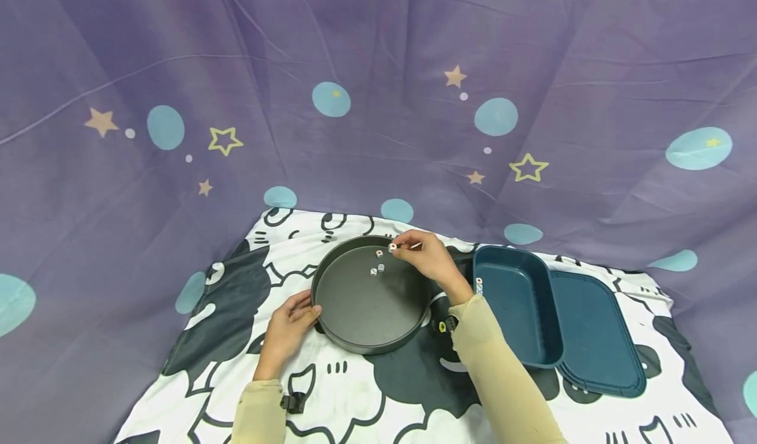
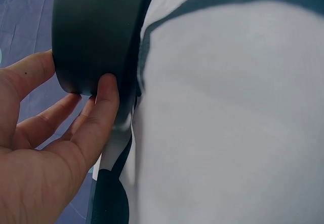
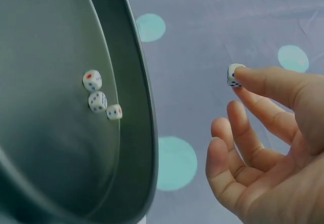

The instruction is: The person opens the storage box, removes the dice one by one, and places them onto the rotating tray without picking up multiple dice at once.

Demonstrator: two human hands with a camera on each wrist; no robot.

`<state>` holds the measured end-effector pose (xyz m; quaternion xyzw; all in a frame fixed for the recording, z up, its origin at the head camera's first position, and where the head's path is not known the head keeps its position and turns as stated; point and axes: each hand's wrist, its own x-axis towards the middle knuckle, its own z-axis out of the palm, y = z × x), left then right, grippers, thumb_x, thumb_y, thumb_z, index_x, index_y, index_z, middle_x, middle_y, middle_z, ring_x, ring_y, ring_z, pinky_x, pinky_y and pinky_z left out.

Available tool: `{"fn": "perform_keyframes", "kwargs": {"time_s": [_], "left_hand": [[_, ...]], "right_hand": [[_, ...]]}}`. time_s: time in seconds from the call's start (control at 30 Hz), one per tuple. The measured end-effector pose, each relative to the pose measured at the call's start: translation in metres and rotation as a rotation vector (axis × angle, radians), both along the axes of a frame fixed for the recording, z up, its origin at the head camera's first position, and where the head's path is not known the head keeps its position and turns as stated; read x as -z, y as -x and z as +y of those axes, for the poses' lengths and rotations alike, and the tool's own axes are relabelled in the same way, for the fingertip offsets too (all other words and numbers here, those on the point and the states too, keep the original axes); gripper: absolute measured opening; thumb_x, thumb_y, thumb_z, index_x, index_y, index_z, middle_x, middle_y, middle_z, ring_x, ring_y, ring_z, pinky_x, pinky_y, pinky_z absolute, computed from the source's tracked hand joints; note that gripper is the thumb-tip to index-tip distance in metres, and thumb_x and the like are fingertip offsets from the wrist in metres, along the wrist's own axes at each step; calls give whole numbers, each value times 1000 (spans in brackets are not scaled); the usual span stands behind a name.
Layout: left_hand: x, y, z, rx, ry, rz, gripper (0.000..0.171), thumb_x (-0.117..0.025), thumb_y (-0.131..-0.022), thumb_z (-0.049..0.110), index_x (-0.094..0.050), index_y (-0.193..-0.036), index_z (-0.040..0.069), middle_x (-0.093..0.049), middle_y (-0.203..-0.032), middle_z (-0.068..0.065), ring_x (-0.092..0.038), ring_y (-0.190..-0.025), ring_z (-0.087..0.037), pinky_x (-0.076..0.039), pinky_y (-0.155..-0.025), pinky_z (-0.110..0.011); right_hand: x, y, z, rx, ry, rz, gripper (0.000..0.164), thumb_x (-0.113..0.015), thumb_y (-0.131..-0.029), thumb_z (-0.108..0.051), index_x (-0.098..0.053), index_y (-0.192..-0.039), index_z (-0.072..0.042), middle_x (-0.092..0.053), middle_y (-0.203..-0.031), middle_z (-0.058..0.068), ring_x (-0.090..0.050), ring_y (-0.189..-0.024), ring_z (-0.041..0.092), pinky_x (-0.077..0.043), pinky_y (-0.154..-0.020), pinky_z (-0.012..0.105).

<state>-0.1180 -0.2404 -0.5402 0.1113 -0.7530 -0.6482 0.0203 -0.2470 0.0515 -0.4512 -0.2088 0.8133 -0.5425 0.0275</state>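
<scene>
A round dark grey pan (image 1: pixel 369 312) stands on the patterned cloth, with three white dice (image 3: pixel 97 102) lying close together on its floor near the far wall. My left hand (image 1: pixel 288 329) holds the pan's left side, its thumb at the rim and a fingertip against the outer wall in the left wrist view. Between thumb and index finger my right hand (image 1: pixel 427 257) pinches another white die (image 3: pixel 235 75) with blue pips. This die is held up by the pan's far right rim; the other fingers of that hand curl loosely beneath it.
Right of the pan sits a deep blue rectangular container (image 1: pixel 517 306), with small white dice (image 1: pixel 479 282) by its left wall. Its flat blue lid (image 1: pixel 600 335) lies against its right side. A purple curtain (image 1: pixel 378 135) hangs behind the cloth (image 1: pixel 349 391).
</scene>
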Motion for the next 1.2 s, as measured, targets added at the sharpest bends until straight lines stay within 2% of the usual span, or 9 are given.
{"fn": "perform_keyframes", "kwargs": {"time_s": [0.27, 0.47, 0.7, 1.0, 1.2], "left_hand": [[-1, -1, 1, 1, -9, 5, 49, -70, -95, 8, -53, -140, 0, -57, -137, -22, -62, -116, -30, -58, -87, -25], [-1, -1, 1, 2, -17, 6, 48, -70, -95, 7, -54, -140, 0, -57, -136, -22, -62, -116, -29, -58, -87, -26], [0, -1, 0, 1, -13, 15, 48, -71, -95, 8, -54, -139, 0, -57, -136, -22, -63, -115, -28, -58, -88, -25], [-1, -1, 1, -6, -20, 17, 49, -71, -94, 9, -55, -139, -1, -58, -135, -23, -63, -113, -25, -57, -87, -24], [-2, -1, 1, -1, -7, 2, 50, -72, -95, 14, -54, -140, 0, -58, -136, -22, -62, -117, -29, -57, -88, -23]], "right_hand": [[3, 2, -19, -29, 30, -29, 16, -76, -88, -4, -75, -104, -4, -67, -82, 7, -62, -73, 29, -47, -60, 26], [5, 3, -27, -30, 25, -18, 15, -77, -87, -5, -76, -102, -6, -67, -81, 6, -60, -70, 17, -48, -62, 27], [6, 3, -31, -15, 11, -15, 22, -76, -87, -5, -74, -109, -8, -66, -81, 3, -61, -73, 17, -50, -67, 29], [3, 3, -18, 19, -4, -9, 20, -75, -88, -6, -75, -108, -9, -66, -80, 2, -62, -76, 17, -51, -66, 29], [-2, 3, 4, 35, -51, -5, 21, -74, -91, -13, -74, -111, -9, -67, -87, 6, -65, -80, 31, -54, -67, 33]]}}
